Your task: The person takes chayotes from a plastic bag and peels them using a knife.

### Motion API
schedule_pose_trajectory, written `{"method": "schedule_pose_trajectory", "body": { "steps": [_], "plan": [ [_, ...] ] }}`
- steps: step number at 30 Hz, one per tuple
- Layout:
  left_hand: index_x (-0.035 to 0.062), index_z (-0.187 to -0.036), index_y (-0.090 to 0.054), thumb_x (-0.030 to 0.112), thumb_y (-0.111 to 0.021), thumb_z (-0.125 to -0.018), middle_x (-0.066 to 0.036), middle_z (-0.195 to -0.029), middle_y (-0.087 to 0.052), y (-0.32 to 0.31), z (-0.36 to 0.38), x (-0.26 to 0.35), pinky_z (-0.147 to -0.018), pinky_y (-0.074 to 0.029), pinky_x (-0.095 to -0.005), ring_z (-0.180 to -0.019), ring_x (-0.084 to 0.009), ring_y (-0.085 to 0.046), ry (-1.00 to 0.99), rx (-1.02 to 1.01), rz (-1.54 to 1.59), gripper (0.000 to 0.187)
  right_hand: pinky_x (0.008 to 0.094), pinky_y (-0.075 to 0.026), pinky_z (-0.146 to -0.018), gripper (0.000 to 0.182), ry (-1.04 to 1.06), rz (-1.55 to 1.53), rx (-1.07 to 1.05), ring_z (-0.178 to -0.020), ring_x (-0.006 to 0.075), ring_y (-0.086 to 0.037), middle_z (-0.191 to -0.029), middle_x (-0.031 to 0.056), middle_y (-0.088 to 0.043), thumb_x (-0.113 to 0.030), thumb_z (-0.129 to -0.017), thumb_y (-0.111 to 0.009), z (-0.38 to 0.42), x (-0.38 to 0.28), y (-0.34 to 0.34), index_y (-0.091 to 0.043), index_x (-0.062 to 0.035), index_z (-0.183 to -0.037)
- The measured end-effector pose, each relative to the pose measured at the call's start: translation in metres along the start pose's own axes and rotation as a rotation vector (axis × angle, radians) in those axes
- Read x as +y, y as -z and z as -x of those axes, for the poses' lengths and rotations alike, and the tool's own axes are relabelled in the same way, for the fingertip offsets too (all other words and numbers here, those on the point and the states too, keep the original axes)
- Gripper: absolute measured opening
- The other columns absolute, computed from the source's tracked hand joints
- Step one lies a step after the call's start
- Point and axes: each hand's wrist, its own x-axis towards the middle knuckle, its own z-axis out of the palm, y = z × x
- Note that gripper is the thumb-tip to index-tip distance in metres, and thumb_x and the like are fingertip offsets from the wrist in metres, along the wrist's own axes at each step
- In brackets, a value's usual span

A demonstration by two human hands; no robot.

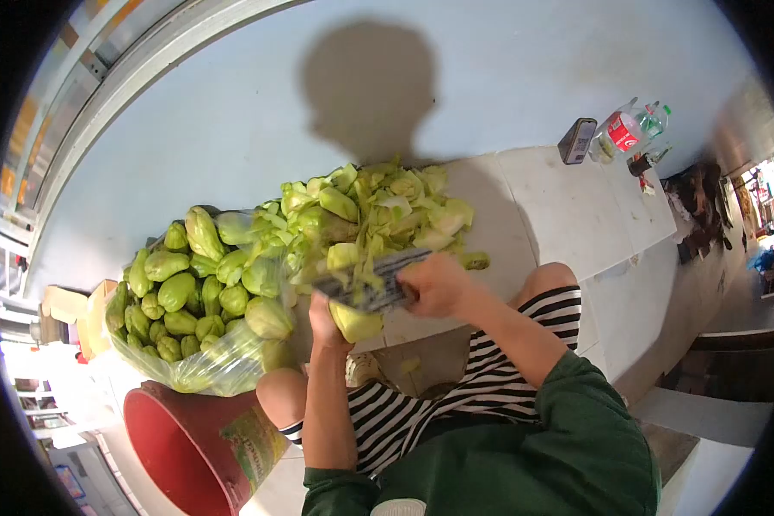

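My left hand (pixel 325 322) is closed around a pale, partly peeled chayote (pixel 355 323), held low between my knees. In my right hand (pixel 437 282) is a broad-bladed knife (pixel 371 280), its grey blade blurred and lying across the chayote. The blade hides part of the chayote and some of my left fingers. Just beyond the knife, a heap of chayote peels and pieces (pixel 413 206) lies on the tiled ledge. Left of my hands, a clear plastic bag (pixel 224 374) is full of whole green chayotes (pixel 178 292).
A red bucket (pixel 165 447) stands at the lower left, beside my knee. On the tiled ledge (pixel 568 206) to the right are a phone (pixel 579 140) propped upright and plastic bottles (pixel 621 133). A pale wall (pixel 206 129) rises behind the heap.
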Motion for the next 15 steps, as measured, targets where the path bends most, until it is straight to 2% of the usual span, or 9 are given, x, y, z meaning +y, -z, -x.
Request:
{"method": "schedule_pose_trajectory", "body": {
  "steps": [1, 2, 3, 5, 6, 8, 13, 15],
  "plan": [
    [0.0023, -0.12, -0.055, 0.039, -0.047, -0.093, -0.013, -0.108, -0.063, -0.001, -0.001, -0.001, -0.082, -0.052, -0.0413, -0.094, -0.0272, -0.063, -0.006, 0.067, 0.083, 0.046, 0.0406, -0.048, -0.055, 0.02, 0.055, -0.075, -0.074, -0.061, 0.0321, -0.061, -0.062, 0.0095, -0.059, -0.021, -0.061, -0.069, 0.004, -0.012, 0.009, -0.056, -0.0086, -0.068],
    [0.0023, -0.12, -0.055, 0.039, -0.047, -0.093, -0.013, -0.107, -0.063, 0.013, -0.009, -0.001, -0.082, -0.052, -0.0395, -0.094, -0.027, -0.062, 0.026, 0.01, 0.162, 0.046, 0.0431, -0.049, -0.057, 0.018, 0.11, -0.153, -0.152, -0.064, 0.0345, -0.062, -0.064, 0.012, -0.061, -0.023, -0.064, -0.067, 0.006, -0.02, 0.016, -0.059, -0.0085, -0.07],
    [0.0023, -0.12, -0.055, 0.039, -0.047, -0.093, -0.013, -0.107, -0.063, 0.017, -0.011, 0.001, -0.082, -0.052, -0.0395, -0.094, -0.027, -0.062, 0.02, 0.017, 0.166, 0.046, 0.0431, -0.049, -0.057, 0.018, 0.117, -0.155, -0.159, -0.064, 0.0345, -0.062, -0.064, 0.012, -0.061, -0.023, -0.064, -0.067, 0.006, -0.022, 0.018, -0.059, -0.0085, -0.07],
    [0.0016, -0.119, -0.055, 0.037, -0.046, -0.094, -0.013, -0.106, -0.064, 0.023, -0.013, 0.004, -0.081, -0.052, -0.0386, -0.092, -0.0271, -0.062, 0.025, -0.158, 0.117, 0.045, 0.0427, -0.049, -0.057, 0.018, 0.15, -0.159, -0.16, -0.063, 0.0346, -0.062, -0.064, 0.0121, -0.061, -0.023, -0.064, -0.067, 0.009, -0.026, 0.016, -0.058, -0.0077, -0.07],
    [0.0016, -0.119, -0.055, 0.037, -0.046, -0.094, -0.013, -0.106, -0.064, 0.022, -0.01, 0.004, -0.081, -0.052, -0.0386, -0.092, -0.0271, -0.062, 0.029, -0.156, 0.114, 0.045, 0.0427, -0.049, -0.057, 0.018, 0.146, -0.163, -0.159, -0.063, 0.0346, -0.062, -0.064, 0.0121, -0.061, -0.023, -0.064, -0.067, 0.008, -0.019, 0.009, -0.058, -0.0077, -0.07],
    [0.0006, -0.12, -0.054, 0.037, -0.044, -0.094, -0.014, -0.107, -0.064, 0.012, -0.001, 0.001, -0.083, -0.052, -0.0395, -0.094, -0.0277, -0.063, -0.01, -0.073, 0.038, 0.046, 0.0381, -0.046, -0.052, 0.02, 0.014, -0.054, -0.006, -0.056, 0.028, -0.06, -0.059, 0.0049, -0.058, -0.016, -0.059, -0.07, 0.003, 0.0, -0.007, -0.053, -0.0092, -0.066],
    [0.0006, -0.121, -0.053, 0.036, -0.042, -0.094, -0.015, -0.111, -0.063, 0.0, 0.002, 0.009, -0.085, -0.052, -0.0408, -0.097, -0.0287, -0.063, -0.095, -0.078, -0.017, 0.046, 0.039, -0.047, -0.053, 0.018, 0.08, -0.088, -0.062, -0.057, 0.0291, -0.06, -0.059, 0.0064, -0.059, -0.016, -0.059, -0.07, 0.007, -0.011, 0.007, -0.055, -0.0093, -0.067],
    [0.0008, -0.122, -0.052, 0.036, -0.042, -0.094, -0.014, -0.109, -0.063, 0.017, -0.003, 0.004, -0.082, -0.053, -0.0407, -0.095, -0.0279, -0.064, -0.086, -0.079, 0.031, 0.046, 0.0398, -0.048, -0.054, 0.018, 0.109, -0.111, -0.112, -0.058, 0.0299, -0.06, -0.06, 0.0078, -0.059, -0.017, -0.06, -0.07, 0.008, -0.014, 0.004, -0.055, -0.0088, -0.067]
  ]
}}
